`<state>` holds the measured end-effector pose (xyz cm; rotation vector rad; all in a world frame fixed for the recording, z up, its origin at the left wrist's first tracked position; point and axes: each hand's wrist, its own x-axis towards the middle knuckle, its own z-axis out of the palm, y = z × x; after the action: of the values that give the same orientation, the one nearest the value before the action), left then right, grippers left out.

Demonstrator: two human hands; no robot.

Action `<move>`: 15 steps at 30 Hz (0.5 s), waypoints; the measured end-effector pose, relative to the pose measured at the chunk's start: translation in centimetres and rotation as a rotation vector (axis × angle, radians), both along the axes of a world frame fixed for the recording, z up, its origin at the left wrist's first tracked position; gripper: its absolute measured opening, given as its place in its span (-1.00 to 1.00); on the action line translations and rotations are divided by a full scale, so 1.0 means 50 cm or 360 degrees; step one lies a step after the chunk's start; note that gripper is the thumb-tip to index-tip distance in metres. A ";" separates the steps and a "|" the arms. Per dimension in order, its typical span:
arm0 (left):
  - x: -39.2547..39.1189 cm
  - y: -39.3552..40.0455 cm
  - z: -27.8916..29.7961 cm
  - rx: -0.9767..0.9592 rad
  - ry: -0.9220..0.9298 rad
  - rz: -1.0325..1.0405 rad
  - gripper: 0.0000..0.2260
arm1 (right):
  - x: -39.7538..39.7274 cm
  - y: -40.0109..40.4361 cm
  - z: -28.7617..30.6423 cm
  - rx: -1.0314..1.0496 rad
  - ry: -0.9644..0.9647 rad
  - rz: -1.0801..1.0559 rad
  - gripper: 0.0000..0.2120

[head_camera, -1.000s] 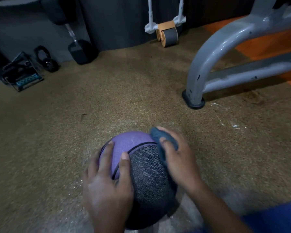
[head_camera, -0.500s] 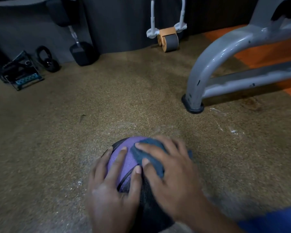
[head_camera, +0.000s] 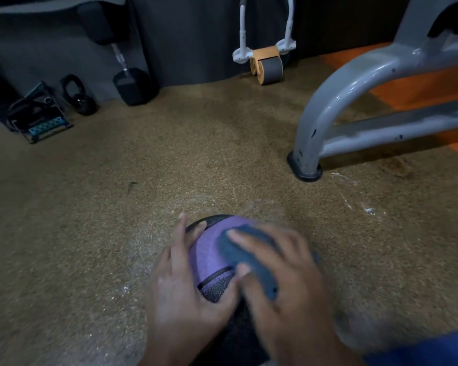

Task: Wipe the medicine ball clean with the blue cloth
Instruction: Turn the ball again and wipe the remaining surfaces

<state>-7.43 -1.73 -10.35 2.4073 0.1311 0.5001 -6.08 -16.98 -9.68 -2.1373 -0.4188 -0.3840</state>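
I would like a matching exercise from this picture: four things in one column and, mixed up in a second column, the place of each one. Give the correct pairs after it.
Things:
1. cloth
2. left hand
3. ab roller
4. kettlebell

Places:
A. far left, by the wall
B. under the right hand, on the ball
C. on the ball's left side
D. far centre, by the wall

Pairs: 1-B, 2-C, 3-D, 4-A

Both hands rest on the medicine ball (head_camera: 209, 254), the right hand (head_camera: 283, 281) pressing the blue cloth (head_camera: 249, 260).
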 end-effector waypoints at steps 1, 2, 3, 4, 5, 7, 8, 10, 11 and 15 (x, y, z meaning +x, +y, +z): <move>0.001 -0.001 -0.002 0.0033 0.0017 -0.0017 -0.14 | -0.004 0.016 0.015 -0.0156 -0.0069 0.0094 -0.61; 0.001 -0.003 -0.003 0.0079 0.0025 -0.0027 -0.15 | 0.006 0.024 0.025 -0.0253 -0.0060 0.0149 -0.60; 0.001 -0.007 -0.002 0.0117 0.0018 -0.0032 -0.14 | 0.029 0.026 0.025 -0.0299 0.0030 0.0163 -0.59; 0.001 -0.012 -0.002 0.0136 0.0005 -0.0029 -0.10 | 0.057 0.021 0.022 -0.0275 0.0168 0.0162 -0.59; 0.000 -0.020 0.000 0.0142 -0.0004 -0.0014 -0.06 | 0.094 0.010 0.006 -0.0185 0.0330 0.0145 -0.60; -0.003 -0.042 0.007 0.0128 -0.0001 0.0074 -0.03 | 0.172 -0.020 -0.034 0.0225 0.0671 0.0121 -0.69; -0.006 -0.054 0.010 0.0113 0.0003 0.0122 -0.03 | 0.202 -0.034 -0.061 0.0453 0.0883 0.0152 -0.72; -0.009 -0.070 0.011 0.0105 0.0024 0.0206 -0.05 | 0.224 -0.052 -0.111 0.0813 0.1294 0.0177 -0.70; -0.007 -0.074 0.013 0.0106 0.0049 0.0237 -0.06 | 0.227 -0.055 -0.136 0.0941 0.1438 0.0128 -0.70; 0.026 -0.065 0.023 0.0156 0.0244 0.0209 -0.10 | 0.235 -0.051 -0.190 0.1139 0.1702 -0.0125 -0.76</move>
<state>-6.11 -4.99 -9.21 2.5436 0.3410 0.3884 5.65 -19.55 -19.20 -1.3778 0.3788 0.5154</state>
